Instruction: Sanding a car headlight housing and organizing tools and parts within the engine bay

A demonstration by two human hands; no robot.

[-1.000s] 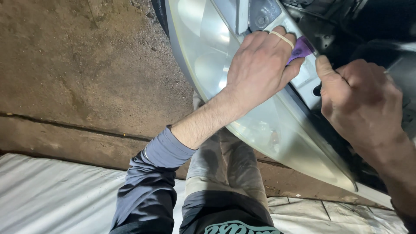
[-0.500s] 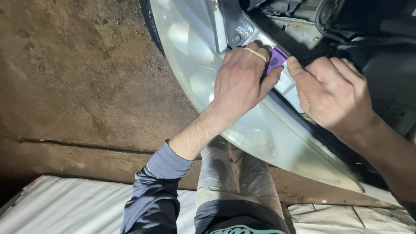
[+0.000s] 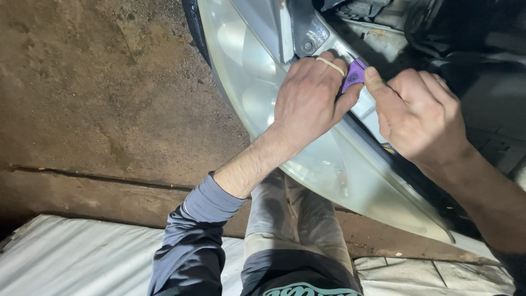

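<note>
A large clear headlight lens (image 3: 257, 93) of a car fills the upper middle of the head view. My left hand (image 3: 309, 101), with a ring on one finger, lies flat on the lens and pinches a small purple piece (image 3: 354, 74) at the lens's upper edge. My right hand (image 3: 419, 118) is closed into a loose fist just right of it, thumb tip touching the same purple piece. What the purple piece is cannot be made out; most of it is hidden by my fingers.
Dark engine-bay parts (image 3: 438, 33) and a metal bracket with a bolt (image 3: 307, 38) sit above the lens. Bare dirt ground (image 3: 93, 93) spreads left. A white sheet (image 3: 82, 257) lies below, under my knees (image 3: 290, 219).
The view has shifted so the headlight and both hands sit lower and further left in the picture. Both hands keep the same hold on the purple piece at the lens edge.
</note>
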